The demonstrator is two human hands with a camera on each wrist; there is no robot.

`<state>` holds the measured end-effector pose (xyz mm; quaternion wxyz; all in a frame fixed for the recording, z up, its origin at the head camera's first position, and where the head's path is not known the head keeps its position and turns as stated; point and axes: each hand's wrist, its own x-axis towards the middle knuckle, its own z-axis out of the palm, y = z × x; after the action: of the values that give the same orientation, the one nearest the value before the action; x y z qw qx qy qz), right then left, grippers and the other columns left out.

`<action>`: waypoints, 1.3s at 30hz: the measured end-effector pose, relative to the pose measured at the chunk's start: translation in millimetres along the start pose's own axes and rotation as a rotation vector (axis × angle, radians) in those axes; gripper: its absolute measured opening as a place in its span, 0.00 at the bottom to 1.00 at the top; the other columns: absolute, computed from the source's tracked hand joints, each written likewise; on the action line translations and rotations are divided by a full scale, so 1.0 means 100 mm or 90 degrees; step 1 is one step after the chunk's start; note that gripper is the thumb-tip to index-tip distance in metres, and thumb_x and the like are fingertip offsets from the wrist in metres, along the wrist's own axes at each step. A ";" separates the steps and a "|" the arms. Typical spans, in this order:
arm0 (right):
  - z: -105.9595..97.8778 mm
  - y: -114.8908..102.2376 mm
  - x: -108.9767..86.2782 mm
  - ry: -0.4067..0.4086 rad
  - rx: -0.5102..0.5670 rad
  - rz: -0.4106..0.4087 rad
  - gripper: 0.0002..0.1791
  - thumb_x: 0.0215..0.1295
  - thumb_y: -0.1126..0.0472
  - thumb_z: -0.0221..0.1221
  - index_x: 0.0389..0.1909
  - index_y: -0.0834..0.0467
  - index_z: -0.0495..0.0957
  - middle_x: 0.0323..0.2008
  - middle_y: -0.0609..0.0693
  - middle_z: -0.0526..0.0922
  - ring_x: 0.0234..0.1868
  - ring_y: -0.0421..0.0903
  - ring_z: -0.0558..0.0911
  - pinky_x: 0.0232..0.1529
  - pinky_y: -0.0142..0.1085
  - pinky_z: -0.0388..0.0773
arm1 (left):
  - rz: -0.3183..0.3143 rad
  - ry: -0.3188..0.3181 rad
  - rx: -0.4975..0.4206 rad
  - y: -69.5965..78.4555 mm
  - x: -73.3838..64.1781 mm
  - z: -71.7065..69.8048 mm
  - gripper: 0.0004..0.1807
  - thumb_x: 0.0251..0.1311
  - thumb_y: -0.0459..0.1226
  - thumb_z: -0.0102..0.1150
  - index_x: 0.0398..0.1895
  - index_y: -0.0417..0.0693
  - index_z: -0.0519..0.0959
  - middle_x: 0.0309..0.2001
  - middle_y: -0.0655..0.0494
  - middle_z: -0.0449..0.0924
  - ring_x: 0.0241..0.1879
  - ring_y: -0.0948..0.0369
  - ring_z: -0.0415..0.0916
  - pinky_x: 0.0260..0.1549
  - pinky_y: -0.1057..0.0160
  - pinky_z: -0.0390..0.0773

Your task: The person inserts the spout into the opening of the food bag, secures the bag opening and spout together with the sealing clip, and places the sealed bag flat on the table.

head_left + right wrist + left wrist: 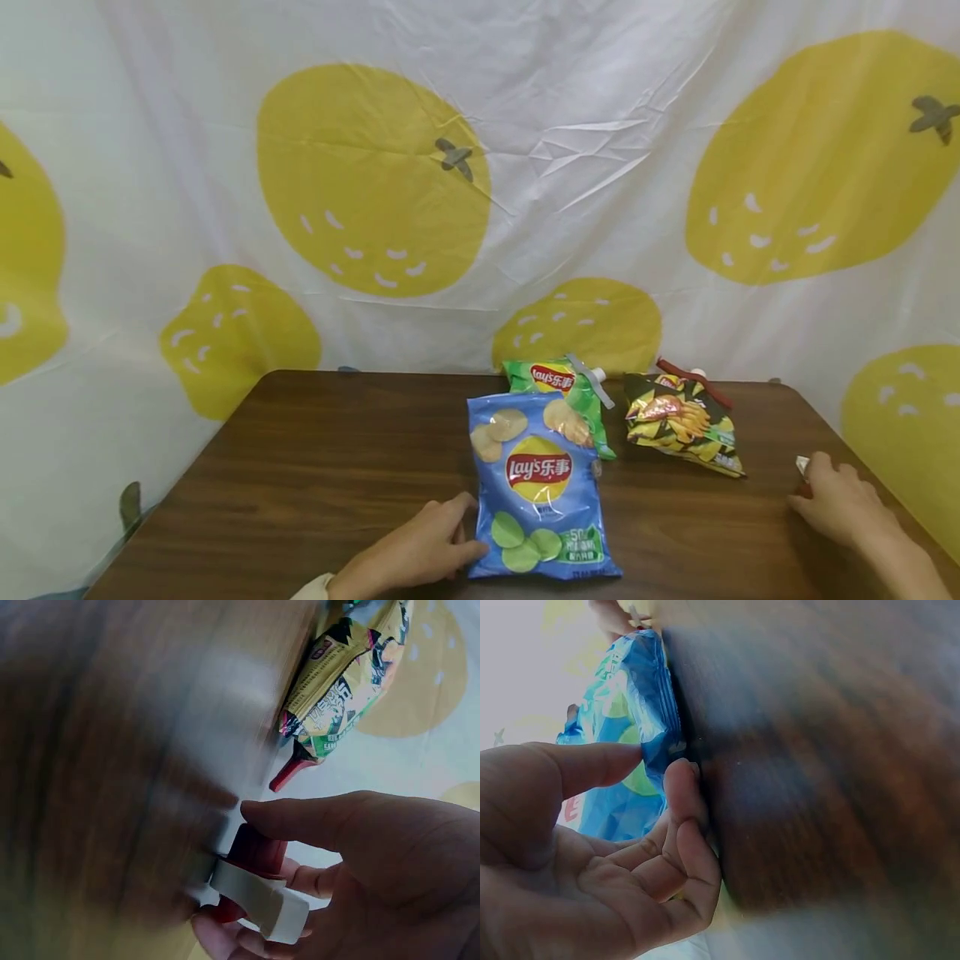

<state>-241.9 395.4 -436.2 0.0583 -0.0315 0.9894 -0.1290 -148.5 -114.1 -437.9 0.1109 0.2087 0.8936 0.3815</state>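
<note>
A blue Lay's chip bag [536, 492] lies face up at the front middle of the table. My left hand [420, 542] is at its lower left corner. In the left wrist view the thumb and a curled forefinger pinch the bag's crimped edge. Near the table's right side my right hand [847, 504] holds a red and white bag clip [259, 855]. Seen from the right wrist, the thumb is on the clip's red end and the other fingers curl behind it. Most of this clip is hidden by the hand in the head view.
Behind the blue bag, partly covered by it, is a green chip bag [600, 433] with a grey clip [592, 383] across its top. A black and yellow snack bag [678, 421] with a red clip [693, 379] lies right of it. A lemon-print curtain [585, 208] hangs behind the table.
</note>
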 end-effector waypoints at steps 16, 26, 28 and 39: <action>0.09 0.08 0.01 0.161 -0.027 -0.150 0.17 0.44 0.59 0.66 0.27 0.62 0.68 0.22 0.49 0.71 0.23 0.45 0.70 0.24 0.40 0.66 | -0.012 0.010 0.016 -0.02 0.00 0.00 0.23 0.53 0.45 0.58 0.47 0.40 0.70 0.15 0.63 0.71 0.12 0.69 0.67 0.11 0.69 0.67; -0.10 -0.08 -0.01 0.205 -0.006 -0.172 0.17 0.46 0.60 0.66 0.31 0.62 0.68 0.21 0.47 0.74 0.22 0.43 0.68 0.21 0.38 0.62 | -0.001 0.032 0.056 -0.01 0.01 0.04 0.24 0.53 0.46 0.59 0.48 0.41 0.69 0.16 0.65 0.69 0.15 0.72 0.65 0.14 0.71 0.66; -0.13 -0.18 -0.05 0.211 -0.003 -0.182 0.17 0.47 0.60 0.66 0.32 0.61 0.68 0.21 0.46 0.75 0.21 0.42 0.67 0.21 0.37 0.62 | -0.010 0.027 0.051 -0.01 0.01 0.03 0.25 0.53 0.46 0.59 0.49 0.39 0.69 0.16 0.65 0.69 0.15 0.71 0.65 0.13 0.71 0.67; -0.31 -0.93 -0.30 0.284 0.009 -0.294 0.24 0.40 0.61 0.70 0.36 0.59 0.67 0.34 0.58 0.80 0.31 0.51 0.79 0.26 0.42 0.71 | -0.024 0.017 0.021 0.09 -0.03 -0.15 0.16 0.56 0.47 0.56 0.39 0.45 0.74 0.17 0.61 0.74 0.14 0.68 0.70 0.13 0.68 0.71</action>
<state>-211.8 315.3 -379.4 -0.1904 -0.2256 0.9437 -0.1492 -148.1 -119.5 -420.9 0.1028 0.1888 0.9048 0.3676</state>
